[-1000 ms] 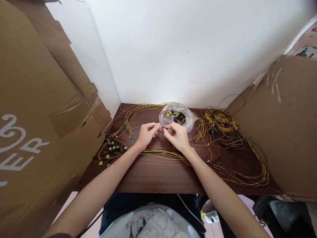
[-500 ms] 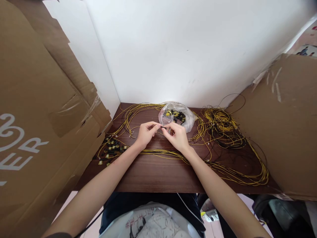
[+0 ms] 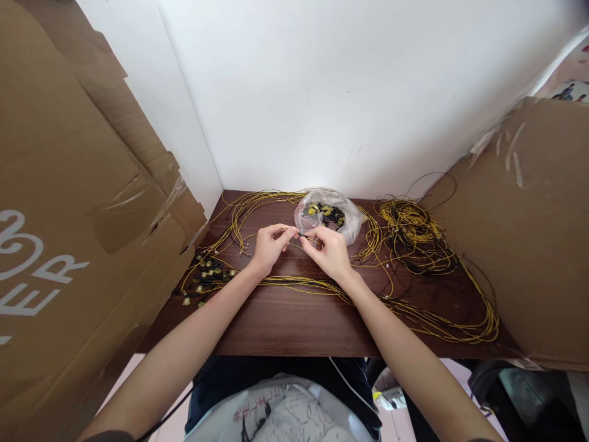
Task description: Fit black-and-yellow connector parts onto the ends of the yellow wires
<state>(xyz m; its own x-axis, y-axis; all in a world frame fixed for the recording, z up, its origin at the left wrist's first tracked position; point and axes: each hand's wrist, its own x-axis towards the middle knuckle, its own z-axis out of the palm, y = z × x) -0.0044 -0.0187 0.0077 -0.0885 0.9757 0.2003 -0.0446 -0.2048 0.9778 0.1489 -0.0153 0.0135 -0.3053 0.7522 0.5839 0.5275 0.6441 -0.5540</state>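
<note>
- My left hand (image 3: 270,248) and right hand (image 3: 332,253) pinch a small black part (image 3: 302,235); loosening could drop it.
- Wires (image 3: 299,281) nearby could tangle if tugged.

White wall (image 3: 285,98), dark brown table (image 3: 294,325), pinkish floor (image 3: 396,426)

Noted black on small piece (image 3: 302,235), frame centre; yellow and black on wires (image 3: 409,230), right; dark brown on tabletop (image 3: 294,325).
</note>
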